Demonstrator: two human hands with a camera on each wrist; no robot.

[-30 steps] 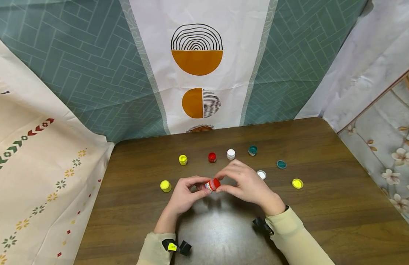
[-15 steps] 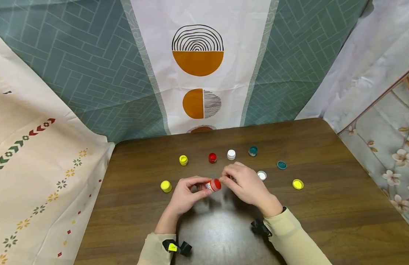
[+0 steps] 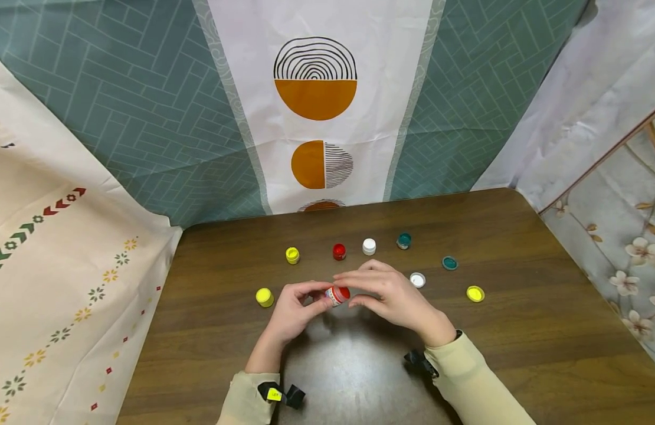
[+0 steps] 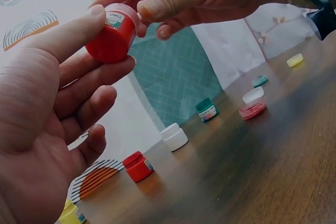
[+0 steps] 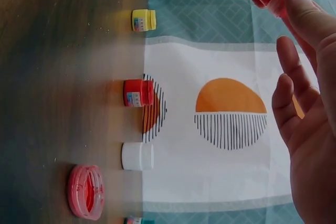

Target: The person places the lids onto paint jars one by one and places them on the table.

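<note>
Around the frame's centre, the left hand (image 3: 298, 308) is grasping a tilted jar (image 3: 336, 296); the right hand (image 3: 388, 289) is straddling its rim, but whether it is pinching is not showing clearly. A light left grip could be letting the jar slip. Farther up, a red jar (image 3: 339, 252) and white jar (image 3: 369, 247) are standing, possibly risking a knock.

Past your left hand (image 3: 295, 313) and right hand (image 3: 393, 295), a teal-and-white cloth (image 3: 377, 106) is hanging; a brown table (image 3: 540, 330) is stretching beneath them, glare (image 3: 333, 372) shining nearer you. A cream cloth (image 3: 62, 283) is draping left of them, a flowered cloth (image 3: 614, 230) right.
</note>
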